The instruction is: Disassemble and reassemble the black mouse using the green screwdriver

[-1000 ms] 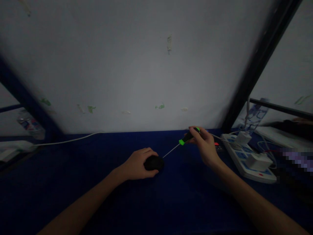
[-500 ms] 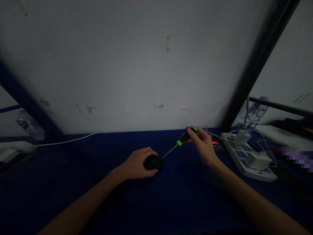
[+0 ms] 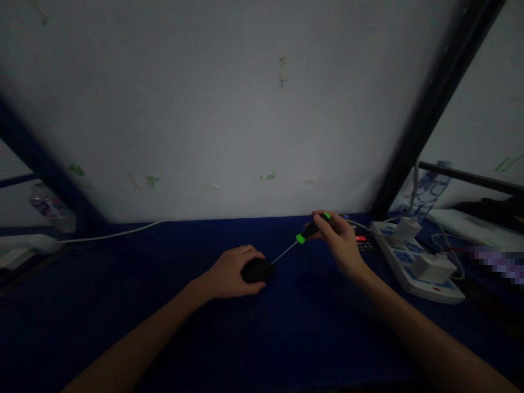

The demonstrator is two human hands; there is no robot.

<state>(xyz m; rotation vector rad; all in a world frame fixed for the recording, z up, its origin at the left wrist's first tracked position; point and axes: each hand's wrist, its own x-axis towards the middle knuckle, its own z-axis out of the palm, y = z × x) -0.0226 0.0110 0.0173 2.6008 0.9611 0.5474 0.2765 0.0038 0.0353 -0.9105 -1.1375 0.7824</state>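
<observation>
A black computer mouse (image 3: 257, 270) rests on the blue tabletop (image 3: 303, 327), gripped from its left side by my left hand (image 3: 233, 273), thumb at the near edge and fingers over the far edge. My right hand (image 3: 338, 237) is closed around the black and green handle of a screwdriver (image 3: 311, 229). Its thin metal shaft slants down to the left, and the tip meets the far right edge of the mouse. Whether the tip sits in a gap or only touches the shell, I cannot tell in the dim light.
Right of my right hand lies a white power strip (image 3: 417, 273) with plugged-in chargers (image 3: 434, 267) and cables. A small dark item with a red patch (image 3: 361, 238) lies behind my right wrist. Far left are a plastic bottle (image 3: 53, 207) and a white cable (image 3: 118, 234).
Both hands, the mouse and the screwdriver hold nearly the same positions. Only a very slight shift of the whole view shows.
</observation>
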